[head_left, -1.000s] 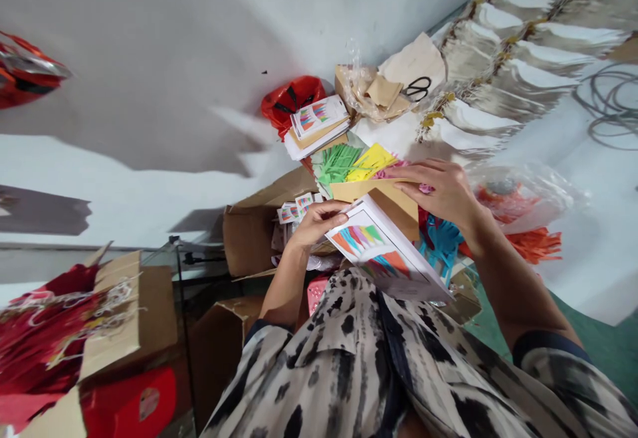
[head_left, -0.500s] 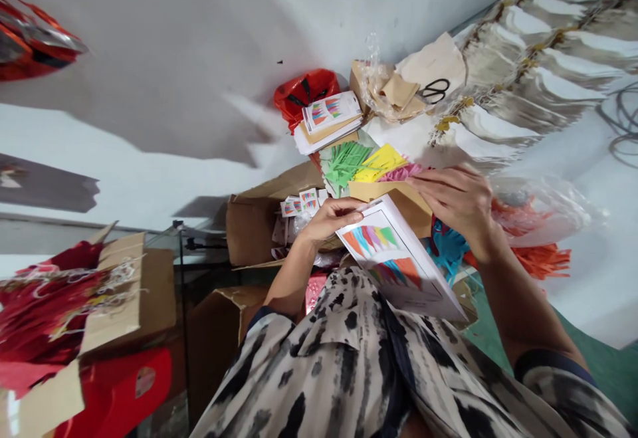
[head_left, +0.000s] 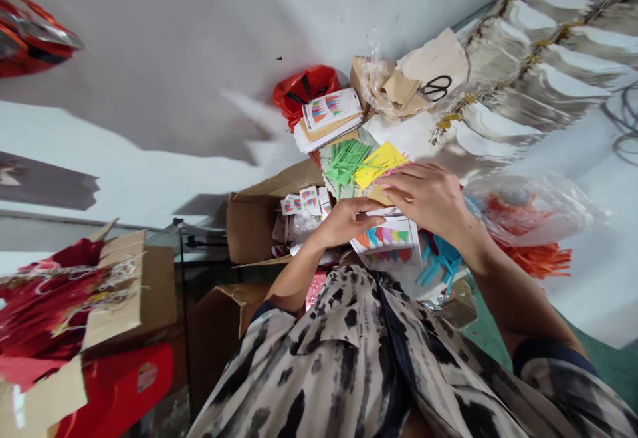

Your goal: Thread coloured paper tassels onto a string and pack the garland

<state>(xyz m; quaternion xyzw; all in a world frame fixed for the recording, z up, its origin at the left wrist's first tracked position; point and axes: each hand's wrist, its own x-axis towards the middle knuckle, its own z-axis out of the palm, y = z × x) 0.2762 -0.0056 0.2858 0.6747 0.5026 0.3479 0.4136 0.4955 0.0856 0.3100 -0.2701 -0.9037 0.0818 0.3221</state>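
Both hands hold a white card printed with coloured flags [head_left: 389, 240], tilted down towards my chest. My left hand [head_left: 346, 220] pinches its left edge, fingers closed. My right hand [head_left: 426, 200] lies curled over its top edge and over a brown envelope [head_left: 379, 194] behind the card, which is mostly hidden. Green paper strips [head_left: 343, 161], a yellow paper piece [head_left: 379, 161] and blue paper cut-outs [head_left: 438, 258] lie just beyond and under the hands.
A stack of printed cards [head_left: 329, 119] sits by a red bag [head_left: 302, 89]. Black scissors [head_left: 436, 87] lie on brown paper. An open cardboard box [head_left: 259, 222] holds small cards. Orange strips in clear plastic [head_left: 528, 225] lie right. Red items in a box [head_left: 60, 298] stand left.
The card has swung from lying long towards my right to a shorter, more upright tilt, and my right hand has slid left over the brown envelope, covering most of it.
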